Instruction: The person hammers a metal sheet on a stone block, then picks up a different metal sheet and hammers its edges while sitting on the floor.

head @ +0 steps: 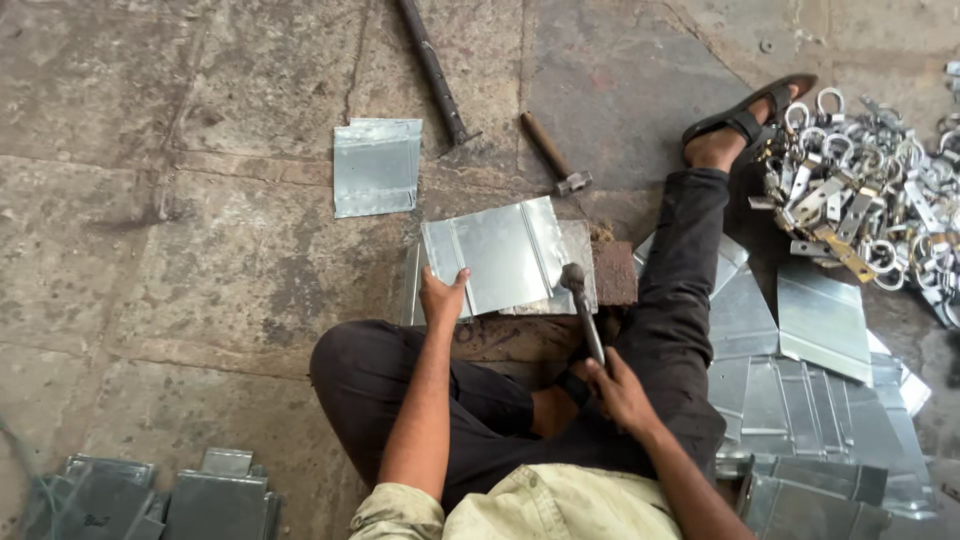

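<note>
A person sits cross-legged on a stone floor, working a folded metal sheet that lies flat just ahead of the knees, partly on a dark block. The left hand presses the sheet's near left corner, its grip closed on the edge with the thumb on top. The right hand has its grip wrapped around the handle of a hammer, whose head rests at the sheet's right edge. The hammer's long axis runs from the right hand up and slightly left to that edge, so the sheet lies straight ahead of the right grip and up against the left one. The sheet's raised folds run away from the person, roughly parallel to the hammer handle.

Around them the floor is crowded: a second sheet lies apart to the upper left, a spare hammer and a long iron bar lie beyond, stacked sheets sit at the right, a heap of metal clamps by the sandalled foot, and more folded pieces at lower left.
</note>
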